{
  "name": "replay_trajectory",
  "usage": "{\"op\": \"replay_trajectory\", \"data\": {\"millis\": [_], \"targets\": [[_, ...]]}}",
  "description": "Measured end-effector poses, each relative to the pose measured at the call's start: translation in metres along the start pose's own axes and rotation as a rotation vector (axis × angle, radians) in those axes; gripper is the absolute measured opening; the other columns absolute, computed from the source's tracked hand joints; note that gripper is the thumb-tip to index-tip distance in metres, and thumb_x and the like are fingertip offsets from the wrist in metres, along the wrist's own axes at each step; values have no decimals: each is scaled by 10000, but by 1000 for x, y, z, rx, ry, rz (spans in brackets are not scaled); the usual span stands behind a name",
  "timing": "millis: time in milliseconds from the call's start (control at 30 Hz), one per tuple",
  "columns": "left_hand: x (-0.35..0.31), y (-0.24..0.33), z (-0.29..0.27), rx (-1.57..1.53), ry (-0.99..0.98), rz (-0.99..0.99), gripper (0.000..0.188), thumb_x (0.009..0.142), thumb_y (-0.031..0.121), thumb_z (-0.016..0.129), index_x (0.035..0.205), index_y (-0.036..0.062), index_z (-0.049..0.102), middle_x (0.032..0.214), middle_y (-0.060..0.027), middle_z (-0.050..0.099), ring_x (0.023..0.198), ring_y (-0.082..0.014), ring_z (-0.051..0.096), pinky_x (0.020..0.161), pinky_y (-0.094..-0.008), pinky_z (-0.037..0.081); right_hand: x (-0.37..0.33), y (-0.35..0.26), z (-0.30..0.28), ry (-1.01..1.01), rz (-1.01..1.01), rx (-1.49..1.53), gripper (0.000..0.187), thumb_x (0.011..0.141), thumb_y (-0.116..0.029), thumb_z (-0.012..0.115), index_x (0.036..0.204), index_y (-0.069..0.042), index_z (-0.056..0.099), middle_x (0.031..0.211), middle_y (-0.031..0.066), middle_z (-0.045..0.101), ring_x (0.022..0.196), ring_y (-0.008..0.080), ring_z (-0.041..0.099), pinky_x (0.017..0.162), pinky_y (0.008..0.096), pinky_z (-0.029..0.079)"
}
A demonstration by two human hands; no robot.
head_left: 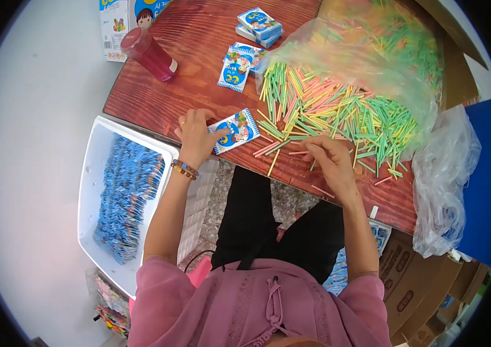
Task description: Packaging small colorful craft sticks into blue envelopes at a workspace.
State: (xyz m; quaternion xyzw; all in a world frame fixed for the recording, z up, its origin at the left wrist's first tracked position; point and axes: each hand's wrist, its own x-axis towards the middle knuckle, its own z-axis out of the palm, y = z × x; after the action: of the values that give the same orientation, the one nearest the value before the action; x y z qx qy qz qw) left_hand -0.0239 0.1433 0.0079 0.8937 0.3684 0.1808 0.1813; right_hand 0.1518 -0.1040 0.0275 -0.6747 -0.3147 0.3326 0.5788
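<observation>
My left hand (196, 136) is at the table's near edge, its thumb pressed on a blue-and-white packet (238, 130) and its fingers bent around the packet's left end. The packet lies tilted on the wood, printed side up. My right hand (333, 165) is at the near fringe of a pile of thin pink, yellow and green sticks (338, 107). Its fingers are bent together, with a pink stick (298, 152) at their tips. Loose sticks lie between my two hands. More blue-and-white packets (235, 68) rest farther back, some of them stacked (260, 26).
A clear plastic bag (361, 58) partly covers the pile. A red-purple bottle (152, 56) and a printed box (115, 29) are at the far left. Left of my legs stands a white bin (89, 168) of blue packets. A crumpled bag (445, 179) hangs at the right edge, above cardboard boxes (419, 277).
</observation>
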Motion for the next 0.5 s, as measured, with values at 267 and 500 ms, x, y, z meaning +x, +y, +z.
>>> {"op": "replay_trajectory", "data": {"millis": [267, 500], "targets": [[7, -29, 7, -142, 31, -18, 209, 734, 233, 779, 777, 75, 650, 737, -28, 617, 788, -185, 540, 772, -348, 346, -10, 2, 9, -37, -51, 34, 185, 954, -123, 545, 1043, 10, 639, 925, 40, 668, 741, 90, 606, 644, 221, 466], [-2, -17, 5, 3, 392, 254, 129, 780, 164, 748, 796, 64, 667, 731, -14, 611, 709, -136, 530, 759, -308, 337, -15, 14, 4, -37, -38, 0, 184, 953, -123, 549, 1040, 13, 637, 913, 39, 665, 746, 96, 605, 659, 226, 473]]}}
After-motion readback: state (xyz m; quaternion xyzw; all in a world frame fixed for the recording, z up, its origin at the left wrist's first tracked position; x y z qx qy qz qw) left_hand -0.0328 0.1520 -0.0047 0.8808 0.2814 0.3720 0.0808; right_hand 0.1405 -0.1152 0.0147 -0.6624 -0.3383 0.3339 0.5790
